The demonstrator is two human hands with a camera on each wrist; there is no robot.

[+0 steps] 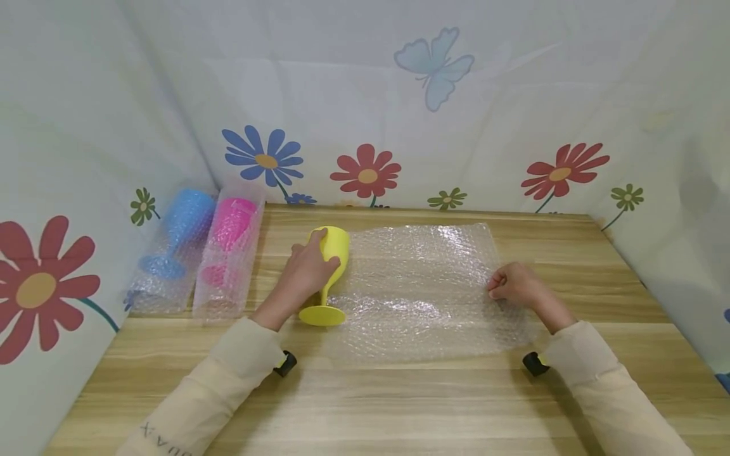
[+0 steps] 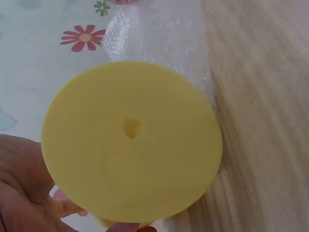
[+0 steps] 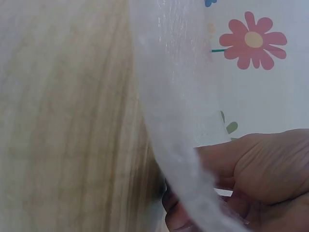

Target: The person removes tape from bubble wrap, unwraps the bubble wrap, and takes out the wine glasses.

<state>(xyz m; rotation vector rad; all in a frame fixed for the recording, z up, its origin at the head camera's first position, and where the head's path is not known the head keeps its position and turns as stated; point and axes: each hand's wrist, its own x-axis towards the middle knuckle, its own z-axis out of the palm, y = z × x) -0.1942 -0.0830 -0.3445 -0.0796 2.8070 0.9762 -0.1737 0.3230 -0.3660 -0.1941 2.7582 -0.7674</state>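
A yellow plastic goblet (image 1: 333, 244) is gripped around its bowl by my left hand (image 1: 308, 269), over the left edge of a bubble wrap sheet (image 1: 410, 278). Its round base (image 2: 133, 159) faces the left wrist camera, with a small hole at its centre. My right hand (image 1: 518, 285) pinches the right edge of the bubble wrap between thumb and fingers. In the right wrist view that edge of the bubble wrap (image 3: 164, 106) rises a little off the table beside the thumb.
At the left of the wooden table (image 1: 365, 405) lie a blue goblet (image 1: 185, 218) and a pink goblet (image 1: 234, 221), each rolled in bubble wrap. A flower-printed cloth wall (image 1: 485, 145) stands behind the table and along both sides.
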